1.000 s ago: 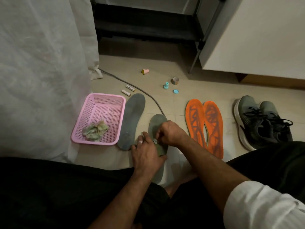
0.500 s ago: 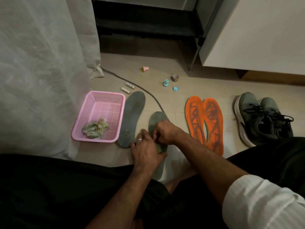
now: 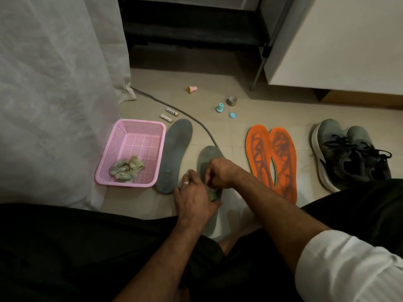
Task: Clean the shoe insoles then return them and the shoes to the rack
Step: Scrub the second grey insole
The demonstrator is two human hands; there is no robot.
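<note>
A grey insole (image 3: 209, 156) lies on the floor in front of me, its middle covered by both hands. My left hand (image 3: 193, 198) holds it at the near part, thumb round its right edge. My right hand (image 3: 221, 172) is curled and pinches a greenish wipe (image 3: 212, 194) against the insole. A second grey insole (image 3: 174, 153) lies just left of it. Two orange insoles (image 3: 271, 162) lie side by side to the right. A pair of grey shoes (image 3: 349, 153) with black laces stands at the far right.
A pink basket (image 3: 130, 123) at the left holds crumpled used wipes (image 3: 127, 168). A grey cable (image 3: 196, 120) runs across the floor behind the insoles. Batteries (image 3: 169, 115), small caps (image 3: 220, 107) and a tape roll (image 3: 233, 101) are scattered behind. White cloth hangs left; a white cabinet (image 3: 338, 40) stands right.
My right hand has shifted slightly along the grey insole with the wipe. My left hand stays on the insole. The other insoles, shoes and basket have not moved.
</note>
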